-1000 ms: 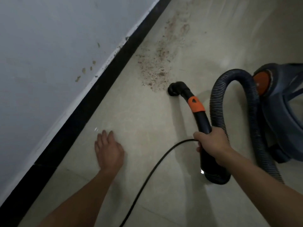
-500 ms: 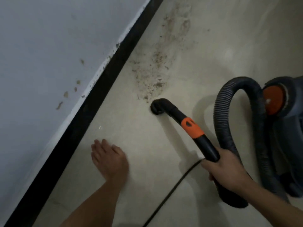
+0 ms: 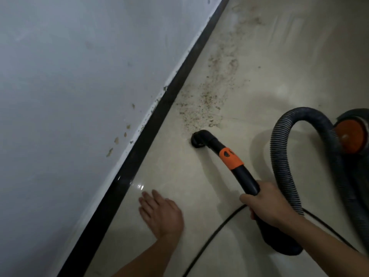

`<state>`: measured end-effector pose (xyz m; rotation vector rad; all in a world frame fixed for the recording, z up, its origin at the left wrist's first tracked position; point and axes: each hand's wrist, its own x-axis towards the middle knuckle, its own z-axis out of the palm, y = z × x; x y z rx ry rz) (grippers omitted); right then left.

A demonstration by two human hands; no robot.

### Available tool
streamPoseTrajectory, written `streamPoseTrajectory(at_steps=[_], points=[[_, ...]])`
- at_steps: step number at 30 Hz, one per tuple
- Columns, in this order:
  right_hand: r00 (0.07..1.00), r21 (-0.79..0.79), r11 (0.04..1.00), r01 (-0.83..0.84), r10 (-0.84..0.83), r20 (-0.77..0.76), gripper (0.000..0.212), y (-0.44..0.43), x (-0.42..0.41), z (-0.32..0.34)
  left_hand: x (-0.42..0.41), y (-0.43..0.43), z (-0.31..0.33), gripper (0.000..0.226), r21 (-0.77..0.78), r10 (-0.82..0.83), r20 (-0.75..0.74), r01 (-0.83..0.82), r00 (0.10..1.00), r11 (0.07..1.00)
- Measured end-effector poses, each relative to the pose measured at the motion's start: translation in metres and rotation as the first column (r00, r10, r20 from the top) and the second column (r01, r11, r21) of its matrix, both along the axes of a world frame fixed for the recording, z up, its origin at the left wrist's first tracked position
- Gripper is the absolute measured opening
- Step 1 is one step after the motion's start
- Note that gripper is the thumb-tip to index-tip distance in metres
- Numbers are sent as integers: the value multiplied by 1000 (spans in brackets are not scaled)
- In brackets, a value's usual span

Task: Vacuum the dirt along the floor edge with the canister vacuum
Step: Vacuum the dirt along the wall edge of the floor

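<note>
Right hand (image 3: 267, 206) curled round the black wand (image 3: 246, 177), I held its nozzle (image 3: 199, 139) low at the near end of the dirt (image 3: 205, 104) beside the baseboard (image 3: 139, 140) to draw it in, while my blurred left hand (image 3: 161, 212) seemed to rest open on the floor (image 3: 179, 172), bracing me.

The left arm (image 3: 139, 262) and the right arm (image 3: 329, 250) are both bare, from the edge of the picture right up to the wrist. The left hand (image 3: 161, 214) and the right hand (image 3: 267, 204) are bare too. The left hand looks a little blurry at the far end.
</note>
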<state>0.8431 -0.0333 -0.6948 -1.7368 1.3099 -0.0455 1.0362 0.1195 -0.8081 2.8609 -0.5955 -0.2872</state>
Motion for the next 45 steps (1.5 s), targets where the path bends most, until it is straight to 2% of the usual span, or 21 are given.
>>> streamPoseTrajectory(at_steps=[3,5,8,10,15,18,21,23,25,29,32,37,41,45], points=[[989,4,995,-97,97,-108,17,35,-5,-1,13,25,3,57,56,-172,-49,175,984,983],[988,-69,996,-54,44,-148,19,33,2,1,25,29,8,50,97,-244,-33,246,969,964],[995,-82,993,85,-89,-49,17,21,26,4,49,18,21,47,89,-326,-14,326,945,941],[996,-53,995,88,-89,-11,20,22,44,1,61,10,25,50,102,-379,-54,383,924,918],[995,-61,993,98,-99,-25,25,11,82,2,71,-2,24,54,92,-371,-55,375,927,922],[997,-73,994,77,-79,-24,25,13,95,2,68,-2,10,60,14,-326,26,325,945,946],[996,-53,998,-40,36,-80,19,26,77,-1,66,2,-1,64,-24,-315,62,317,947,948],[988,-68,997,-40,29,-152,18,27,49,0,66,2,-5,64,-23,-313,79,316,946,948],[983,-77,995,69,-81,-165,15,18,22,4,66,1,-8,62,-21,-307,96,310,947,950],[918,-68,919,389,-393,-50,14,-13,-4,11,65,-1,-11,61,-46,-310,107,316,945,948],[873,20,873,487,-487,36,12,-27,13,11,66,0,-11,61,-34,-305,115,311,945,950],[922,148,919,365,-379,81,12,-28,53,12,65,0,-11,60,-50,-306,133,315,943,948],[914,99,918,385,-394,101,16,-27,59,4,65,1,-13,60,-56,-301,148,312,942,948],[971,79,970,229,-233,50,13,-13,48,1,65,1,-14,60,-50,-304,155,315,940,948]])
